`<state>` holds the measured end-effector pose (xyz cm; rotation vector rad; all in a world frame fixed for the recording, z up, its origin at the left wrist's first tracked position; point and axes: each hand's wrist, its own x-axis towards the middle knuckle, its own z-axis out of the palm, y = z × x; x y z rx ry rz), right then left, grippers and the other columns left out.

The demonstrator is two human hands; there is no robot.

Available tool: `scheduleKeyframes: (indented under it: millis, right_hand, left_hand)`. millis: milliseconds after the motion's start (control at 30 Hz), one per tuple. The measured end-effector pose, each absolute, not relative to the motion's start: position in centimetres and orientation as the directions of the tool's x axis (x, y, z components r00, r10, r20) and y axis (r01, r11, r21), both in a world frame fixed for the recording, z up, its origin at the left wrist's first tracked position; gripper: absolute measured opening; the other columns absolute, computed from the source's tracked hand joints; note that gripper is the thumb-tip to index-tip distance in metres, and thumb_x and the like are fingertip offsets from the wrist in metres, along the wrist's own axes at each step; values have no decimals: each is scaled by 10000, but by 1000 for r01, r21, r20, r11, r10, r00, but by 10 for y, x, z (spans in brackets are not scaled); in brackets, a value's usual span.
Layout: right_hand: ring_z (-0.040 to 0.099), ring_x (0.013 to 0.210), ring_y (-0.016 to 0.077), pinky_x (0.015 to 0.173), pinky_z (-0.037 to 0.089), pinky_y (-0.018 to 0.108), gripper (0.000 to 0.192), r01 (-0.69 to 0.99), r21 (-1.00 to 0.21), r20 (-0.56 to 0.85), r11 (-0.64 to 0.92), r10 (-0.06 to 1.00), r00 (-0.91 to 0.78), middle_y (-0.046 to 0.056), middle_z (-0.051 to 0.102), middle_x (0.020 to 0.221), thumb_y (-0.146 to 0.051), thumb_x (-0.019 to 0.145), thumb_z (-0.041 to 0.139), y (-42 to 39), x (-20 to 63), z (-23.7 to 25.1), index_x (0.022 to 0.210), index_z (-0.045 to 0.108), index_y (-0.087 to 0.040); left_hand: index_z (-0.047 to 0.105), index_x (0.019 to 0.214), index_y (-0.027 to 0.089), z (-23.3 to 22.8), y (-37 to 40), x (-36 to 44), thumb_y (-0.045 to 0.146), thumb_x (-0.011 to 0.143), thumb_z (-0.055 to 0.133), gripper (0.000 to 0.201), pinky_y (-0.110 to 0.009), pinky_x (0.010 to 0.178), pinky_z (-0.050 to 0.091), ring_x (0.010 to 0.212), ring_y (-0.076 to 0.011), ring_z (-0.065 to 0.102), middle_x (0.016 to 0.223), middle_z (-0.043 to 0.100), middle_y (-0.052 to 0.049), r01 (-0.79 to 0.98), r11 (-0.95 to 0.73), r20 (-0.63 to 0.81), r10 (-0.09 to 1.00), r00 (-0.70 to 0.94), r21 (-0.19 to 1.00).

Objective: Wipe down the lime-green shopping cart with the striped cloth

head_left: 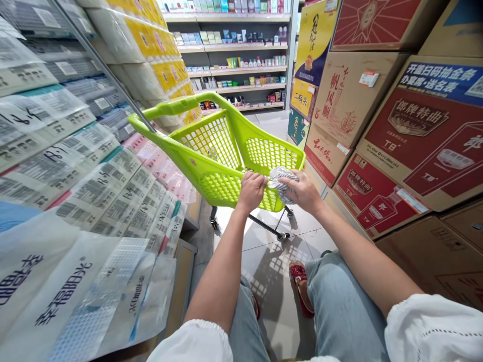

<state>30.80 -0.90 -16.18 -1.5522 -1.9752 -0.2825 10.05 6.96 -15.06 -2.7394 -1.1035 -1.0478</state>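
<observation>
A lime-green plastic shopping cart (222, 188) with grid walls stands on the floor before me, its handle toward the far left. My left hand (252, 191) is closed over the top rim of the cart's near side. Right beside it, my right hand (304, 191) grips a crumpled grey-and-white striped cloth (281, 182). The cloth lies against the cart's rim near its right corner. Part of the cloth is hidden under my right fingers.
Wrapped paper packs (94, 186) are stacked along the left, with yellow tissue packs (166, 70) behind. Cardboard cartons (407, 130) rise close on the right. Stocked shelves (234, 48) stand at the back. A thin metal pole (101, 63) slants across the upper left. Tiled floor (260, 246) lies beneath the cart.
</observation>
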Motion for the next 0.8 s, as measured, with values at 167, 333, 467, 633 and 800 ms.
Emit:
scheduleKeyframes:
  millis: [167,333,467,633,800]
  right_hand:
    - [475,1154,253,991,400,414,369,921,-352,626,168,774,98,95,499,1258,-281,839,513,2,317,-165,1192,621,-266]
    - [500,1092,236,962,411,381,371,905,-267,614,333,782,-106,88,562,1185,-312,851,519,-15,267,-155,1210,601,-270]
    - [515,1048,232,930,418,360,369,913,-260,575,316,809,-117,77,591,1145,-315,844,526,-15,259,-149,1202,606,-276]
    - [567,951,212,830,460,328,371,891,-429,523,146,845,113,47,617,1122,-311,801,546,12,301,-150,1162,628,-288]
    - [581,971,203,867,455,323,359,863,-481,465,155,879,101,7,668,1066,-306,765,551,21,314,-148,1111,645,-282]
  left_hand:
    - [552,716,224,-153,70,98,314,953,328,338,-377,985,348,846,-187,507,773,582,-26,613,-752,604,611,512,242]
    - [533,714,224,-157,72,94,218,909,387,244,-377,1028,322,851,-181,506,785,590,-12,595,-758,625,606,492,266]
    - [524,705,222,-156,75,89,225,906,389,242,-377,1038,313,854,-182,512,774,580,-12,583,-771,620,594,513,257]
    - [510,665,214,-153,78,87,331,951,338,354,-369,1008,336,823,-175,505,743,567,-13,566,-782,605,590,534,263]
    - [521,663,210,-152,80,82,352,952,340,369,-371,1008,344,826,-172,509,745,574,-15,544,-791,603,586,541,281]
